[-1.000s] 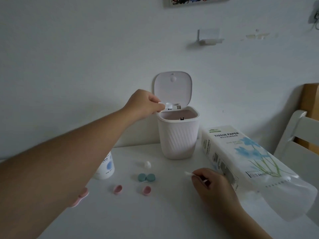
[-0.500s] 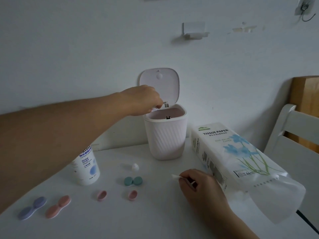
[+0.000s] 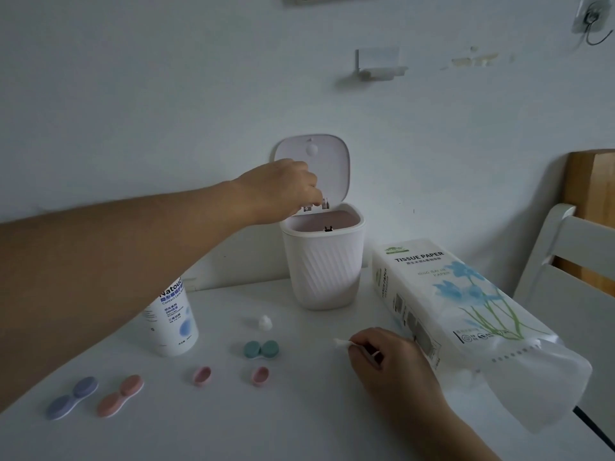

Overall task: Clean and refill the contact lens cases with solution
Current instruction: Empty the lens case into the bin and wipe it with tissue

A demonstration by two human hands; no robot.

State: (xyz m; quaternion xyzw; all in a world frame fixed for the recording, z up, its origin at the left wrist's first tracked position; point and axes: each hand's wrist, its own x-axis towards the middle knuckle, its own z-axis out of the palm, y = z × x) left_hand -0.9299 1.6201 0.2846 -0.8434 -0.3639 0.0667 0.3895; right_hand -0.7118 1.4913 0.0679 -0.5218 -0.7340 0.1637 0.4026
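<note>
The left hand (image 3: 281,191) reaches out over the open mouth of the small lidded bin (image 3: 322,261), knuckles toward me and fingers bent down at the rim, so I can't tell whether they grip anything or hang empty; held there, it looks like a spot for dropping waste or emptying something. The right hand (image 3: 387,359) rests on the white table (image 3: 299,410), pinching a cotton swab (image 3: 342,343) with its tip pointing left, kept ready, I'd guess, for wiping out a case. The teal lens case (image 3: 261,349) sits closed mid-table, two loose pink caps (image 3: 202,375) just in front of it, the purple case (image 3: 71,397) and orange case (image 3: 120,395) side by side at the left. The solution bottle (image 3: 173,322) stands upright, its small white cap (image 3: 265,322) lying apart, so refilling seems prepared but not begun. A tissue paper pack (image 3: 449,301) lies at the right
</note>
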